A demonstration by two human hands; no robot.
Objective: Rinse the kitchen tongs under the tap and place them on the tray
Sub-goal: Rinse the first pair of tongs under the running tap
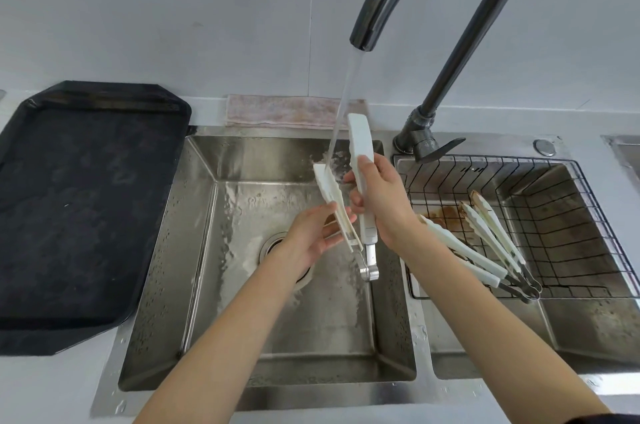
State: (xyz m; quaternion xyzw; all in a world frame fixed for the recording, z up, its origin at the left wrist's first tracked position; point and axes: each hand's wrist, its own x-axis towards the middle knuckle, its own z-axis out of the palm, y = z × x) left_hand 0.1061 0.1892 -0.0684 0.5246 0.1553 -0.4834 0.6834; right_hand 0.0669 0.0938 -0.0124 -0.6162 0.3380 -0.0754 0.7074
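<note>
White kitchen tongs (pixel 361 143) with a metal hinge are held over the left sink basin (pixel 207 250), their arms spread apart and pointing up. My right hand (pixel 381 202) grips the right arm of the tongs. The left arm of the tongs rests against the fingers of my left hand (pixel 311 233). Water runs from the dark tap (pixel 367 29) onto the tip of the left arm. The black tray (pixel 86 209) lies on the counter to the left of the sink, with nothing on it.
A wire basket (pixel 561 233) sits in the right basin, holding several more white tongs (pixel 485 243) and some brown residue. A folded cloth (pixel 284 112) lies behind the left basin. The tap's lever (pixel 440 148) points right.
</note>
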